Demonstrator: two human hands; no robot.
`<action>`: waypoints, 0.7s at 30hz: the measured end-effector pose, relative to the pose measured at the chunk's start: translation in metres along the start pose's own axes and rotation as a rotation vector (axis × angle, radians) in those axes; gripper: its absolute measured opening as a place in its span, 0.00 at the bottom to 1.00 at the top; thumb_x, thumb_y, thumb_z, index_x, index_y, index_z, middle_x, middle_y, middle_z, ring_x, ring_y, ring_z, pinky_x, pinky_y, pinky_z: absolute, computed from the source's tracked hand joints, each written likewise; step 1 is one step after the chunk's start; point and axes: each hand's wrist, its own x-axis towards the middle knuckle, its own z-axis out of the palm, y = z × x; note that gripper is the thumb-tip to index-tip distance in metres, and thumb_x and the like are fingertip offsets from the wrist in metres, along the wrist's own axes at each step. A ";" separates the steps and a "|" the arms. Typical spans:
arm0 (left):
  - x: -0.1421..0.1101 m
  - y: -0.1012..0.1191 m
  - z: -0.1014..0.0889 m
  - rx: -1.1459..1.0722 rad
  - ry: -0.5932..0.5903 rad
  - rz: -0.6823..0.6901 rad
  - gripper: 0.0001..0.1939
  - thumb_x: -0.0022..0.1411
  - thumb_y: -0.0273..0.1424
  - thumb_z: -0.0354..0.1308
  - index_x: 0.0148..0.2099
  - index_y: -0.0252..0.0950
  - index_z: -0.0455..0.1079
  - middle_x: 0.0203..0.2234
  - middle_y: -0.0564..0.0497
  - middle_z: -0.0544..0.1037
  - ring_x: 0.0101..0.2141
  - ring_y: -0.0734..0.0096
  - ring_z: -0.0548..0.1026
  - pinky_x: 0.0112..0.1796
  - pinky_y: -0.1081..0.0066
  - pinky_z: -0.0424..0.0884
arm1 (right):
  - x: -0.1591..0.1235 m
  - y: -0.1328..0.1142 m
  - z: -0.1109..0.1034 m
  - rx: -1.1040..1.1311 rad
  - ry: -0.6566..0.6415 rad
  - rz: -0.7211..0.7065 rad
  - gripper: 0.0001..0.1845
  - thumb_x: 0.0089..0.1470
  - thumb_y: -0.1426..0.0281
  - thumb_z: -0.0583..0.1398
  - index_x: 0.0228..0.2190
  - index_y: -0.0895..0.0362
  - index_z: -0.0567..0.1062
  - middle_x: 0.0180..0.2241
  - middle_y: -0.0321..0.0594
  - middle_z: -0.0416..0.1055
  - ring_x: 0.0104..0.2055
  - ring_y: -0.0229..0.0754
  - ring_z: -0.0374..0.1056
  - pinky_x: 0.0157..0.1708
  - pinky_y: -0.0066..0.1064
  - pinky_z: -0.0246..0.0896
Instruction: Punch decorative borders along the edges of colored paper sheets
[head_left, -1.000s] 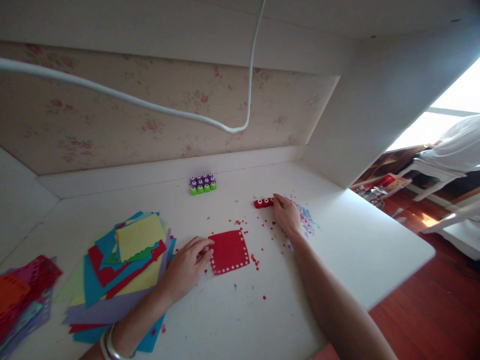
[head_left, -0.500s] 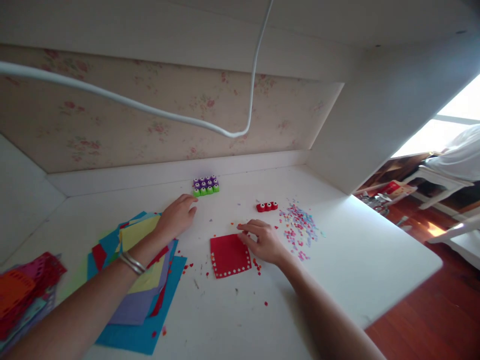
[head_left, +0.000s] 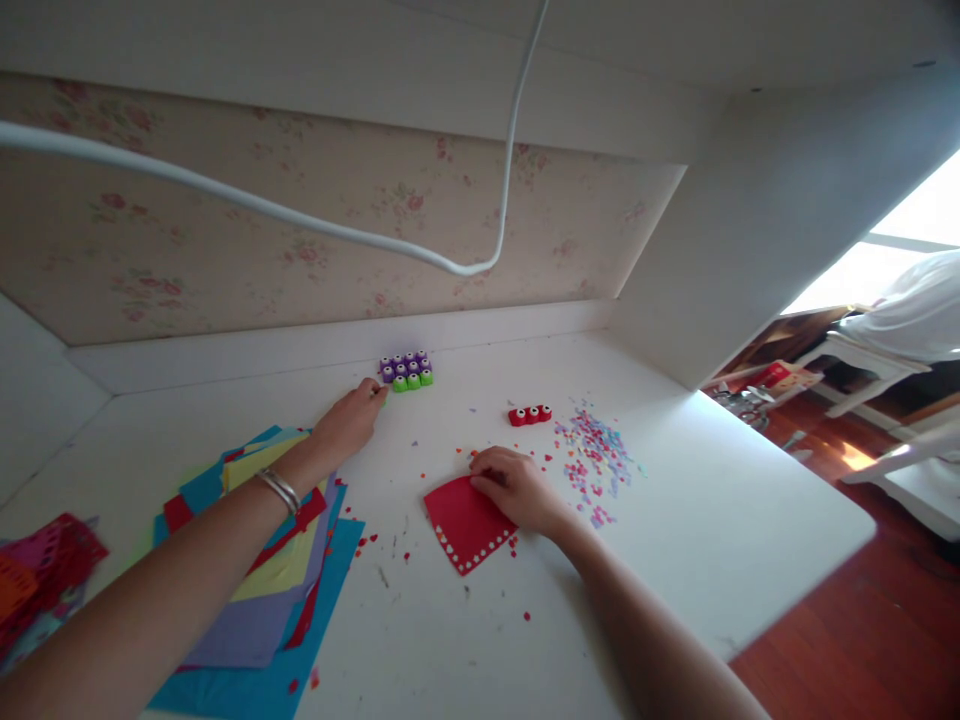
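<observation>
My left hand [head_left: 346, 422] reaches to the far side of the white table [head_left: 675, 480]. Its fingertips are pinched on a small green punch [head_left: 382, 393] at the left end of a block of purple and green punches [head_left: 406, 372]. My right hand [head_left: 516, 490] is closed on the upper right corner of a red paper square [head_left: 463, 525] with a border of punched holes. The square lies turned at an angle, its gripped corner a little off the table.
A stack of coloured paper sheets [head_left: 262, 570] lies under my left forearm. Punched sheets [head_left: 37, 570] sit at the far left. A red three-hole punch [head_left: 530, 414] and a confetti pile [head_left: 592, 460] lie right of centre. A white cable [head_left: 450, 265] hangs overhead. The table's edge drops off at right.
My left hand left the red square and reached over the paper stack to the green punch. My right hand left the red punch, took the square's corner and turned it.
</observation>
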 end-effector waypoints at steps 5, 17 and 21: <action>-0.016 -0.006 -0.018 0.040 -0.057 -0.010 0.17 0.63 0.24 0.45 0.48 0.32 0.72 0.43 0.41 0.71 0.33 0.61 0.76 0.37 0.64 0.70 | 0.001 0.000 0.005 0.151 0.092 0.246 0.07 0.58 0.67 0.57 0.34 0.54 0.75 0.29 0.36 0.74 0.29 0.38 0.67 0.30 0.29 0.61; -0.106 0.050 -0.017 -0.301 -0.025 0.071 0.16 0.63 0.28 0.52 0.52 0.40 0.71 0.46 0.47 0.76 0.44 0.62 0.76 0.45 0.66 0.71 | -0.003 -0.013 0.019 0.445 0.044 0.368 0.11 0.56 0.61 0.59 0.36 0.54 0.75 0.31 0.37 0.74 0.30 0.39 0.68 0.27 0.28 0.61; -0.126 0.068 -0.003 -0.543 0.067 -0.011 0.14 0.62 0.31 0.57 0.51 0.43 0.72 0.44 0.51 0.79 0.43 0.63 0.77 0.45 0.66 0.73 | -0.003 -0.009 0.021 0.439 0.048 0.386 0.10 0.56 0.61 0.58 0.37 0.54 0.74 0.32 0.37 0.74 0.30 0.39 0.68 0.27 0.28 0.61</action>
